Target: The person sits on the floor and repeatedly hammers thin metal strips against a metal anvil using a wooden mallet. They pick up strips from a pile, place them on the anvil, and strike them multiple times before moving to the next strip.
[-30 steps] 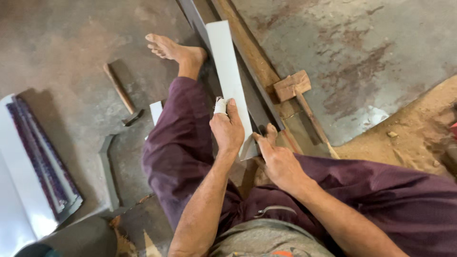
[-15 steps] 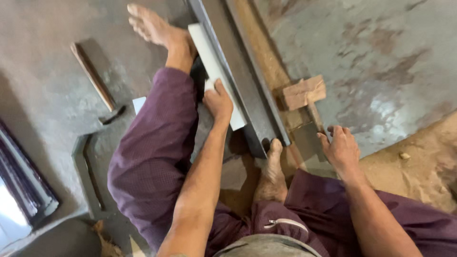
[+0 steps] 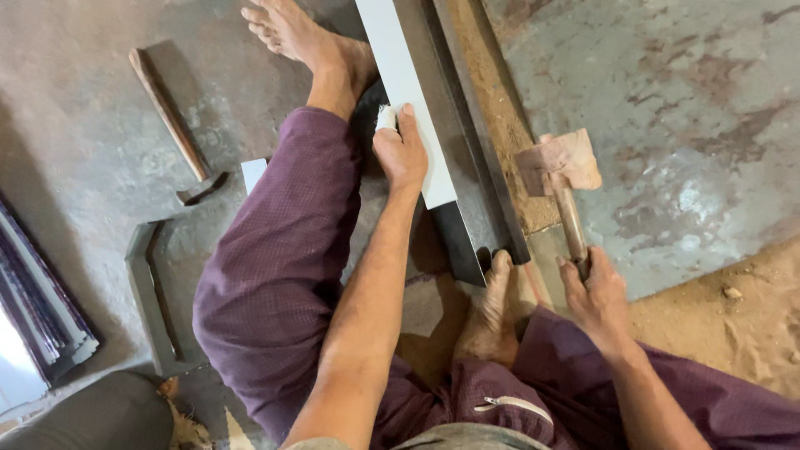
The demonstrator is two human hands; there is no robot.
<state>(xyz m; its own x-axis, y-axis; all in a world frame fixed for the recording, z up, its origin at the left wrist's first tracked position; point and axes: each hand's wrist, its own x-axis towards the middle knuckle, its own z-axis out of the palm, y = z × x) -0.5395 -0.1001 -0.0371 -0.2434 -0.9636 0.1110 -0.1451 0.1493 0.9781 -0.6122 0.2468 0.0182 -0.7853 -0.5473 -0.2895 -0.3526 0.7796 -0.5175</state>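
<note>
I sit on the floor in purple trousers with bare feet. My left hand (image 3: 402, 150), one finger bandaged white, presses on a long pale metal sheet strip (image 3: 406, 92) lying on a dark steel angle bar (image 3: 467, 167). My right hand (image 3: 596, 296) grips the handle of a wooden mallet (image 3: 560, 162), whose head rests on the floor just right of the bar. My right foot (image 3: 492, 312) touches the bar's near end; my left foot (image 3: 304, 42) lies beside its far part.
A hammer with a wooden handle (image 3: 171, 125) lies on the concrete at the left. A small bent metal channel (image 3: 150, 292) sits near my left knee, and stacked dark sheets (image 3: 37, 308) at the far left. Sandy ground (image 3: 742, 325) lies to the right.
My right hand has left the sheet, moved right and taken hold of the mallet handle. My left hand stayed on the strip. The view shifted nearer and to the right.
</note>
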